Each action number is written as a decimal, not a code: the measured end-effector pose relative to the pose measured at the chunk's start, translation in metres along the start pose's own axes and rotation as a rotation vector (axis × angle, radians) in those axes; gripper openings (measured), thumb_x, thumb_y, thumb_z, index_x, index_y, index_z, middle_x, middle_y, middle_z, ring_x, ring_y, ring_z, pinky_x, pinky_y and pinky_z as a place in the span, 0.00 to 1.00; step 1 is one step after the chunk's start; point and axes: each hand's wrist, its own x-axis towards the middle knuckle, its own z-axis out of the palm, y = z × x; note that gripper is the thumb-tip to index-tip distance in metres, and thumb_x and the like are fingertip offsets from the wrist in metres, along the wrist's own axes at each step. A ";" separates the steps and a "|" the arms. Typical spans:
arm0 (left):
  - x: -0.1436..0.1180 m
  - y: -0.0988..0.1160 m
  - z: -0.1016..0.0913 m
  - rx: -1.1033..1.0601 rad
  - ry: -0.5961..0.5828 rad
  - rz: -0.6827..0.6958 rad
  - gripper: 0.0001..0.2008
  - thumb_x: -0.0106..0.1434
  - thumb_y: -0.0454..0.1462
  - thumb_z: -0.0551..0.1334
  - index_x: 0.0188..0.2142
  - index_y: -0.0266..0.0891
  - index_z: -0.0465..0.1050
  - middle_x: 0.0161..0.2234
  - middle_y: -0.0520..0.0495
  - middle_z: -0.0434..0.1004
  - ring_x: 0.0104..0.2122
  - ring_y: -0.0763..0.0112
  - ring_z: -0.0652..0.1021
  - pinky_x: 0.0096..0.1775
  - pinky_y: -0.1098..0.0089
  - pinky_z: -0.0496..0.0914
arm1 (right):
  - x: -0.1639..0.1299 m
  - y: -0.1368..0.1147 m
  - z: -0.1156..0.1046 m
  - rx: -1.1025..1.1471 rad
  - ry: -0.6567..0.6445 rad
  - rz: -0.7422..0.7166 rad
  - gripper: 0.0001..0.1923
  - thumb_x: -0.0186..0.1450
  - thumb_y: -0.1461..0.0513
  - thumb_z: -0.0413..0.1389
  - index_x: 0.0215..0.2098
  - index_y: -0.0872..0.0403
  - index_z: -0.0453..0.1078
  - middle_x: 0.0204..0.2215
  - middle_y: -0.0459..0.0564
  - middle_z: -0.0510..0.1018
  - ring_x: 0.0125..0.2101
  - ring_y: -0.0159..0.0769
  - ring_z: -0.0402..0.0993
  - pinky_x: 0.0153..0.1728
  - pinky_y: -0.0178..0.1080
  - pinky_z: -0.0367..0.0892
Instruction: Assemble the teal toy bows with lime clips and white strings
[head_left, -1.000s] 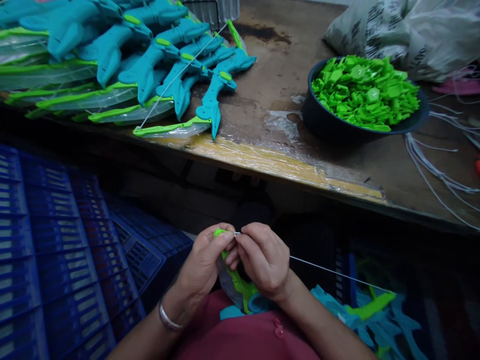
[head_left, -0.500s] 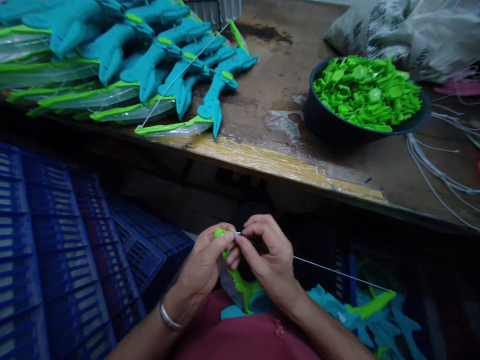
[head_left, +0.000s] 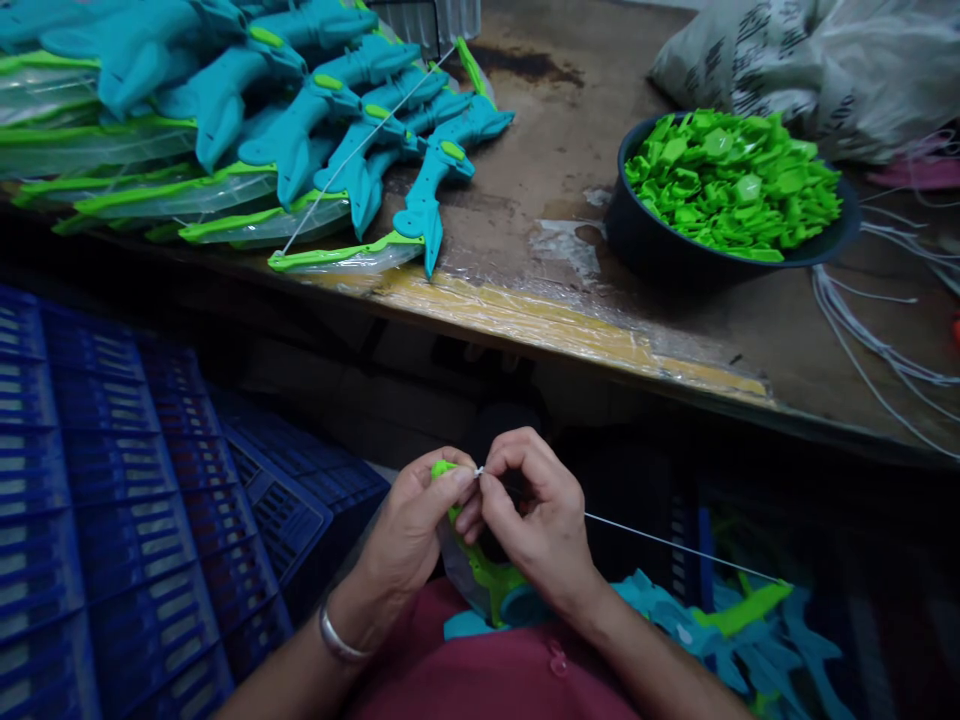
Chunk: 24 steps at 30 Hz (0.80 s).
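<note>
Over my lap, my left hand [head_left: 412, 530] grips the green tip of a teal-and-green toy bow [head_left: 491, 580]. My right hand [head_left: 536, 520] pinches the end of a thin white string [head_left: 660, 543] right against that tip. The string runs right to the bow's other green tip [head_left: 750, 603]. The bow's middle is hidden behind my hands.
A worn brown table [head_left: 540, 160] carries a pile of finished teal bows [head_left: 300, 130], a dark bowl [head_left: 660, 250] of green plastic pieces [head_left: 731, 180], loose white strings [head_left: 877, 340] and a grey sack [head_left: 810, 60]. Blue crates [head_left: 135, 500] stand at my left, more bows [head_left: 780, 650] at my lower right.
My right hand's fingers have lifted and re-pinched the string end at the bow tip. My left hand and the bow have stayed almost still.
</note>
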 end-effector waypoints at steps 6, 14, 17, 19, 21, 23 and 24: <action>0.000 -0.001 -0.001 0.012 -0.012 -0.001 0.11 0.61 0.37 0.69 0.28 0.35 0.71 0.20 0.56 0.64 0.18 0.79 0.67 0.21 0.77 0.66 | -0.003 0.008 -0.005 0.129 -0.040 0.077 0.05 0.64 0.69 0.55 0.33 0.53 0.67 0.34 0.46 0.71 0.33 0.31 0.70 0.32 0.34 0.68; 0.002 0.000 -0.004 -0.010 -0.015 -0.028 0.12 0.60 0.39 0.72 0.29 0.35 0.71 0.21 0.57 0.63 0.18 0.79 0.68 0.21 0.77 0.67 | 0.002 0.005 -0.011 0.001 -0.200 -0.053 0.06 0.71 0.67 0.57 0.43 0.52 0.74 0.37 0.46 0.76 0.36 0.28 0.75 0.37 0.32 0.70; 0.001 -0.004 -0.003 -0.012 -0.003 -0.021 0.14 0.59 0.40 0.72 0.29 0.36 0.70 0.20 0.57 0.63 0.18 0.80 0.67 0.20 0.77 0.66 | 0.004 0.001 -0.019 -0.125 -0.248 -0.133 0.06 0.72 0.68 0.55 0.40 0.54 0.74 0.33 0.46 0.77 0.34 0.29 0.74 0.36 0.33 0.69; 0.002 -0.008 -0.002 -0.013 -0.008 -0.005 0.15 0.59 0.42 0.72 0.28 0.37 0.68 0.20 0.58 0.62 0.17 0.80 0.65 0.19 0.78 0.63 | 0.003 -0.001 -0.026 -0.249 -0.273 -0.213 0.07 0.72 0.68 0.54 0.37 0.55 0.72 0.31 0.46 0.75 0.32 0.30 0.73 0.34 0.34 0.67; 0.005 -0.011 0.000 -0.014 -0.045 0.013 0.17 0.59 0.43 0.72 0.27 0.37 0.66 0.19 0.58 0.61 0.16 0.81 0.63 0.18 0.79 0.61 | 0.002 -0.001 -0.033 -0.344 -0.274 -0.289 0.07 0.71 0.68 0.53 0.35 0.54 0.70 0.29 0.46 0.74 0.30 0.30 0.71 0.31 0.34 0.65; 0.009 -0.011 0.001 -0.001 -0.101 0.016 0.19 0.59 0.44 0.72 0.26 0.38 0.65 0.19 0.58 0.60 0.16 0.81 0.62 0.18 0.79 0.60 | 0.002 -0.002 -0.037 -0.378 -0.260 -0.325 0.07 0.71 0.68 0.53 0.34 0.54 0.69 0.28 0.45 0.73 0.27 0.29 0.71 0.28 0.33 0.64; 0.010 -0.011 0.002 0.007 -0.122 0.011 0.19 0.58 0.44 0.72 0.26 0.38 0.65 0.18 0.58 0.60 0.16 0.81 0.62 0.18 0.79 0.60 | 0.002 -0.003 -0.038 -0.378 -0.249 -0.323 0.08 0.71 0.68 0.54 0.34 0.54 0.69 0.27 0.45 0.73 0.26 0.28 0.71 0.28 0.33 0.64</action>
